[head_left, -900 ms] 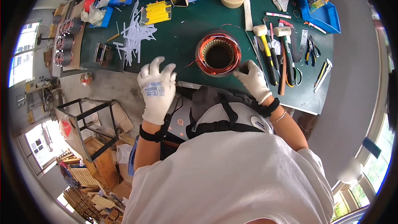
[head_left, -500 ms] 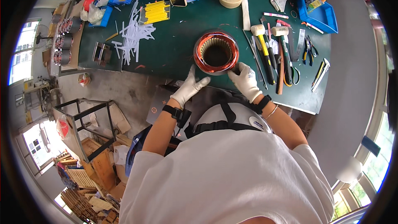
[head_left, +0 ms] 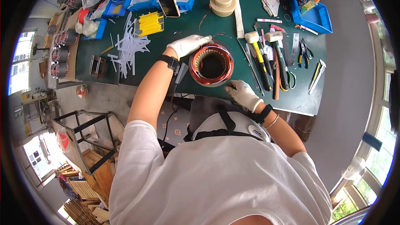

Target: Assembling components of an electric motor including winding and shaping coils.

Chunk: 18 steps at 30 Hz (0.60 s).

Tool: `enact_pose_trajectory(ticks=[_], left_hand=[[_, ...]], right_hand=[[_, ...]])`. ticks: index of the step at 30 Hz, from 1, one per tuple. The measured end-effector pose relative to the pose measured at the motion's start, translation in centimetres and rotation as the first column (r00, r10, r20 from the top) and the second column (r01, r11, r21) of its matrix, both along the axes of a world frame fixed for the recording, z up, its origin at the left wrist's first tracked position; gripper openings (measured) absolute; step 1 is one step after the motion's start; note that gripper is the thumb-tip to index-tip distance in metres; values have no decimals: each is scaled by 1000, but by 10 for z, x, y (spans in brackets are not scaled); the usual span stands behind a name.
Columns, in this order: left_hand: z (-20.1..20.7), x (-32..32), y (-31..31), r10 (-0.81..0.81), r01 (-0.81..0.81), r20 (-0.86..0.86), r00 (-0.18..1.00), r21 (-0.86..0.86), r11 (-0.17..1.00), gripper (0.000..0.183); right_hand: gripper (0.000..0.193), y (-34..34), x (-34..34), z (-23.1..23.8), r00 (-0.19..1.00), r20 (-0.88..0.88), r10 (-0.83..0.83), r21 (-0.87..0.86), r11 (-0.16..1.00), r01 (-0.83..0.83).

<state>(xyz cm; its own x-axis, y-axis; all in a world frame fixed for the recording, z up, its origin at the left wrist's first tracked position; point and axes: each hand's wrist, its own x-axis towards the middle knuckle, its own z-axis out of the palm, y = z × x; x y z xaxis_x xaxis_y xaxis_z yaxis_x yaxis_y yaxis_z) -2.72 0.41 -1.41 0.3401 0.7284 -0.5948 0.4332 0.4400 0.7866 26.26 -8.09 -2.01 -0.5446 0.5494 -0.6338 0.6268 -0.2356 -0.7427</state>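
Note:
A stator (head_left: 192, 71) with orange-red copper windings and a pale slotted bore stands on the green workbench, close to its front edge. My left hand (head_left: 189, 46), in a white glove, reaches around to the stator's far left side. Its fingers are stretched out toward the far rim, and whether they touch it I cannot tell. At the near right of the stator is my gloved right hand (head_left: 243, 93), fingers curled in and tips close to the stator's lower edge. What those fingers hold, if anything, is hidden.
Right of the stator lie mallets (head_left: 252, 38), scissors (head_left: 292, 81), pliers (head_left: 306, 53) and a caliper (head_left: 318, 75). White paper strips (head_left: 131, 48), yellow strips (head_left: 150, 24) and a phone (head_left: 168, 5) sit to the left. Behind stands a round wooden block (head_left: 223, 4); a blue tray (head_left: 314, 18) is far right.
My left hand has swung from the stator's near left side to its far left side. My right hand has drawn slightly back from the stator's edge, and its fingers are more curled.

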Motion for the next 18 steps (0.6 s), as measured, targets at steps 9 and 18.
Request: enact_pose_trajectory(ticks=[9,18], left_hand=[[16,44,40,74,28,601,796,-158,987,36],[30,-96,-28,681,-753,732,8,-443,486,45]], right_hand=[[17,41,46,70,903,361,231,728,536,-428],[23,86,150,61,954,296,-50,389,918,-72]])
